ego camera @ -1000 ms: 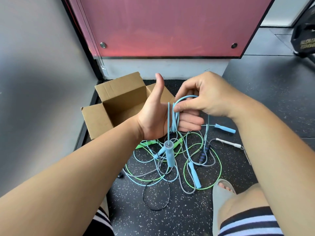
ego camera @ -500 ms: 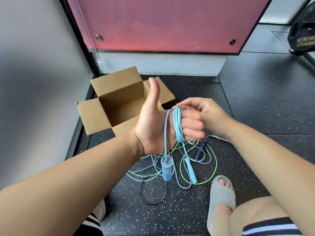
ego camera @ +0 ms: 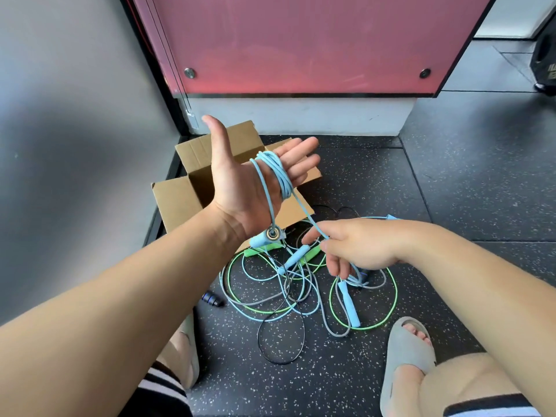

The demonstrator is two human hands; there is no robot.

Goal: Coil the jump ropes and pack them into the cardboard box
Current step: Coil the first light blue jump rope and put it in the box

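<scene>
My left hand [ego camera: 246, 176] is raised palm up with straight fingers, and a light blue jump rope [ego camera: 278, 173] is looped several times around its palm. One blue handle [ego camera: 264, 236] of that rope hangs below the wrist. My right hand [ego camera: 355, 245] pinches the same rope's free strand lower down, to the right. The open cardboard box [ego camera: 177, 200] stands on the floor behind my left hand. A tangle of green, blue, grey and black ropes [ego camera: 288, 290] lies on the floor below both hands, with another blue handle [ego camera: 350, 305] among them.
A grey wall stands at the left and a red panel [ego camera: 301, 40] at the back. My feet in grey sandals [ego camera: 406, 356] sit at the bottom right and bottom left. A small dark handle [ego camera: 213, 299] lies left of the tangle. Speckled black floor stretches right.
My left hand's fingers have opened and straightened. My right hand has left the coil and dropped down and right, drawing the free strand out.
</scene>
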